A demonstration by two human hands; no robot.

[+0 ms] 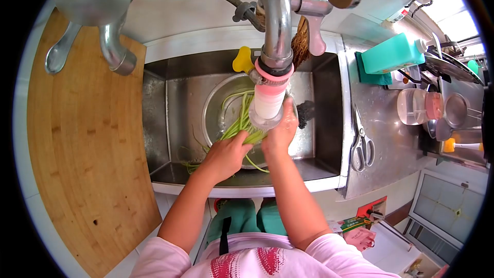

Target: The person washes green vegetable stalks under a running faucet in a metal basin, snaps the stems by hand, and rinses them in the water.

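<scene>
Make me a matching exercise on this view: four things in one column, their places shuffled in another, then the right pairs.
Things:
1. stems
2. scissors
3. board
4. bowl

Places:
A. on the counter, right of the sink
B. standing round and metallic inside the sink
C. in the left hand's grip
D. left of the sink

Pairs: 1-C, 2-A, 3-D, 4-B

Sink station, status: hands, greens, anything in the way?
Left hand gripping green stems; right hand close by, partly hidden. Stems over metal bowl in sink. Faucet nozzle blocks part of the view.
</scene>
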